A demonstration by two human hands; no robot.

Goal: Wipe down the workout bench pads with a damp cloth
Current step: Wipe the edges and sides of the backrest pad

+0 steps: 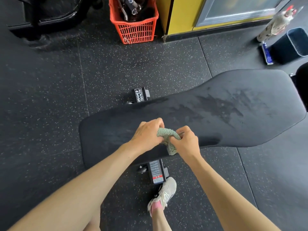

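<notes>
A long black bench pad [233, 100] lies across the view, with wet streaks on its right half. Over the pad's near left part, both hands hold a green textured cloth [168, 135] bunched between them. My left hand [146, 132] grips the cloth's left side with curled fingers. My right hand [186, 142] pinches its right side, and a loose end of the cloth hangs down between the wrists.
The bench's black base [140, 95] with wheels shows behind and below the pad. An orange crate [133, 29] with metal gear stands at the back, beside a yellow cabinet [181, 15]. A dark bin [296, 42] is at far right. My white shoe [165, 192] stands on the speckled rubber floor.
</notes>
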